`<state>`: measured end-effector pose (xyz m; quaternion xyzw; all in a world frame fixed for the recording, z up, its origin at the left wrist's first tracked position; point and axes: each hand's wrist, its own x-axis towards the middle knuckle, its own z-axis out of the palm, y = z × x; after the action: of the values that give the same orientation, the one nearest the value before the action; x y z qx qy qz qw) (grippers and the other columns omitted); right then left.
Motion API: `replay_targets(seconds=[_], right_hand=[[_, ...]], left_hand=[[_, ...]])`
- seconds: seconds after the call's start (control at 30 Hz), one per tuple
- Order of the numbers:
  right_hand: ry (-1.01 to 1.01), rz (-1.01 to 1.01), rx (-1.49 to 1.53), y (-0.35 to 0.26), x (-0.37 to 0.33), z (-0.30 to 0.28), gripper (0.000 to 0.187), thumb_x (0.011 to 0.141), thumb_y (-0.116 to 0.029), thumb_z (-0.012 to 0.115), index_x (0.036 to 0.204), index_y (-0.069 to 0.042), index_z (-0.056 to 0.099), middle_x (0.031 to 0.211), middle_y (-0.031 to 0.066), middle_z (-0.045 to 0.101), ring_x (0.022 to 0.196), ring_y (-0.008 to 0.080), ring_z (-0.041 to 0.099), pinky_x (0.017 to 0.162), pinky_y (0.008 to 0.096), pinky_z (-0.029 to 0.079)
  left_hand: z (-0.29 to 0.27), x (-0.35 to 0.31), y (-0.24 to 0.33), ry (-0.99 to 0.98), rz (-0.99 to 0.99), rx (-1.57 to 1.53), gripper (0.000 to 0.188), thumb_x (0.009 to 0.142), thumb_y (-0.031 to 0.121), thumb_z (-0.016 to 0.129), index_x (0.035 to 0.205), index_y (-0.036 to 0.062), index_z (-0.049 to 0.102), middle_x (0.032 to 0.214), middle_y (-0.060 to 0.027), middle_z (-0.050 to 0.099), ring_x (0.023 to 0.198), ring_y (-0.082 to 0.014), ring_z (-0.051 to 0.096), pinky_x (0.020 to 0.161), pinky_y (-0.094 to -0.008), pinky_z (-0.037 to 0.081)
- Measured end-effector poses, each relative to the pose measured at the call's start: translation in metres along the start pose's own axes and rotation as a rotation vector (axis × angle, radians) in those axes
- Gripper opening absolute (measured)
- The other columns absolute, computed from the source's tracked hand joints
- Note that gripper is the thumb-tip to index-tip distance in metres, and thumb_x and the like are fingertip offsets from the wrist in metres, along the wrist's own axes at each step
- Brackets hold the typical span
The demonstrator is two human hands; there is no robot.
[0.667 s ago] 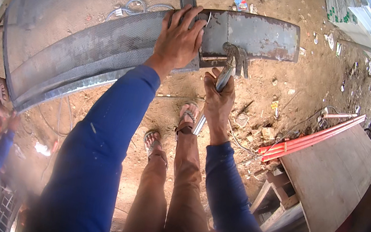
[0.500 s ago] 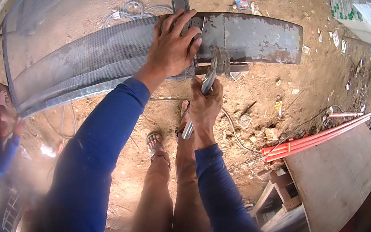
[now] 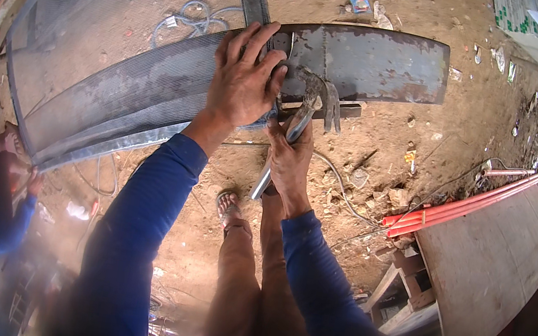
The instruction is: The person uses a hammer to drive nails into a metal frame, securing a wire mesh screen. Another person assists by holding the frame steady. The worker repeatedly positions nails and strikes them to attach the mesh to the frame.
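Claw hammer [image 3: 307, 109], handle clasped in the right grip [image 3: 291, 166], slants crosswise at the near edge of the curved metal plate [image 3: 387, 66]; the nearer left grip [image 3: 242, 90], unclenched, rests on mesh [image 3: 150, 72] over the plate's left part.

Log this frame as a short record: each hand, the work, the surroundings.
Left hand: palm down, fingers spread on the dark border of the mesh
Right hand: closed around the handle of the hammer
Hammer head: at the plate's near edge; contact cannot be told
Plate: grey, patchy, partly under the mesh
Right side: orange pipes beside a board
Left side: another person near the mesh's corner
Ground: dirt, scattered litter
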<state>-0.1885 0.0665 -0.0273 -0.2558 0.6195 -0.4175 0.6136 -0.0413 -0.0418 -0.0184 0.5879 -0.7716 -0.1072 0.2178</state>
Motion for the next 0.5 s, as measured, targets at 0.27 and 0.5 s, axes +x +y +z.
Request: replay_targets(seconds=[0.27,0.5], right_hand=[[0.005,-0.019,-0.236,-0.011,0.002,0.000,0.026,0.105,-0.023,0.077,0.116,-0.004,0.063,0.086,0.0069,0.062,0.076,0.0174,0.054,0.069,0.0372,0.046],[0.017,-0.070,-0.233,-0.026,0.003,0.011,0.020,0.107,-0.006,0.074,0.104,-0.009,0.054,0.080,-0.0054,0.048,0.068,0.0046,0.044,0.056,0.0283,0.040]], left_hand=[[-0.001,0.001,-0.002,-0.018,-0.005,0.017,0.019,0.100,0.027,0.076,0.116,0.0156,0.075,0.167,-0.0073,0.047,0.158,-0.0351,0.038,0.131,-0.0634,0.029],[-0.010,0.010,0.000,-0.044,-0.043,0.009,0.020,0.100,0.025,0.075,0.118,0.0152,0.075,0.169,-0.0075,0.047,0.157,-0.0369,0.039,0.130,-0.0642,0.029]])
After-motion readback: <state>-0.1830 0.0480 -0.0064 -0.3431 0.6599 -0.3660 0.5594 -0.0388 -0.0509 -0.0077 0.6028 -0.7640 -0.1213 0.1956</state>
